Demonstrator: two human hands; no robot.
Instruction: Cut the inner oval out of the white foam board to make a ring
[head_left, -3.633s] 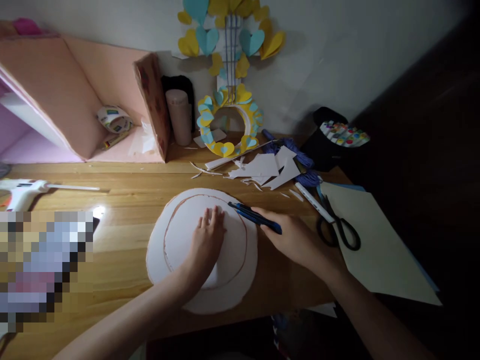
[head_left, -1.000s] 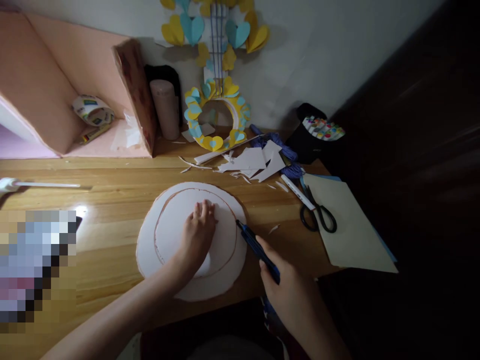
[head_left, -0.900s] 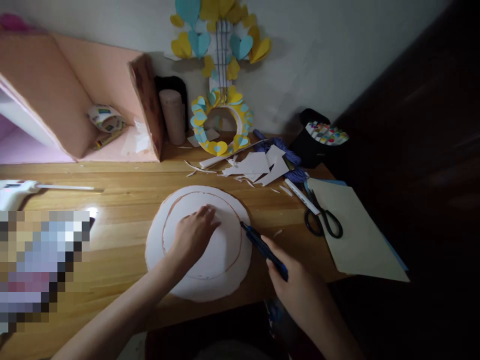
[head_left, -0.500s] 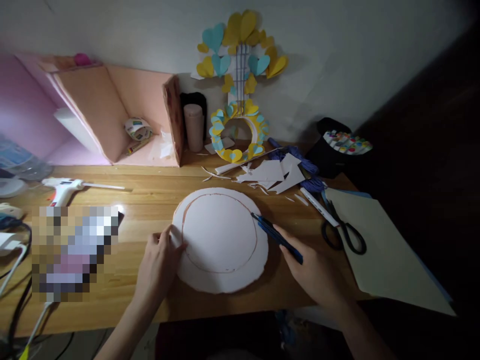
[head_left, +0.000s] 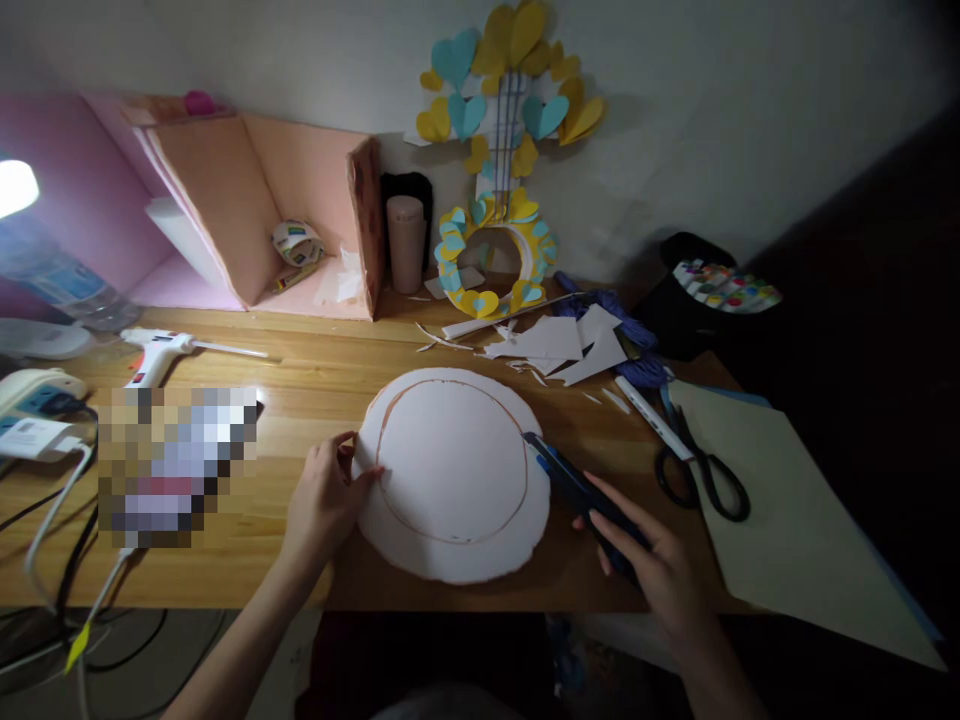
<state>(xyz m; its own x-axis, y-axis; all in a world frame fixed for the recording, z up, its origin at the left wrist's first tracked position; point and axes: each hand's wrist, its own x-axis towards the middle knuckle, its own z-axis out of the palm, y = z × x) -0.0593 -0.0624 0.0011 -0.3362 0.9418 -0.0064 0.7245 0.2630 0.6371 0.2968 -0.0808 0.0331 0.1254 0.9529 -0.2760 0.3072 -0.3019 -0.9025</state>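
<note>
White paper disc (head_left: pixel 454 475) with a drawn brown circle, flat on the wooden desk (head_left: pixel 300 375) near its front edge.

The left hand (head_left: pixel 324 500) pinches the disc's left rim between thumb and fingers. The right hand (head_left: pixel 660 575) is closed around a blue utility knife (head_left: pixel 577 490), whose tip touches the disc's right side at the drawn line. Behind the disc lie white paper offcuts (head_left: pixel 555 345). Black scissors (head_left: pixel 701 470) and a white pen (head_left: pixel 652 415) lie toward the right edge, partly on a cream sheet (head_left: pixel 787 520). A glue gun (head_left: pixel 161 350) lies toward the left edge. At the back edge stand a pink foam house (head_left: pixel 247 200), a paper-heart guitar (head_left: pixel 499 200) and a marker case (head_left: pixel 712 290).
</note>
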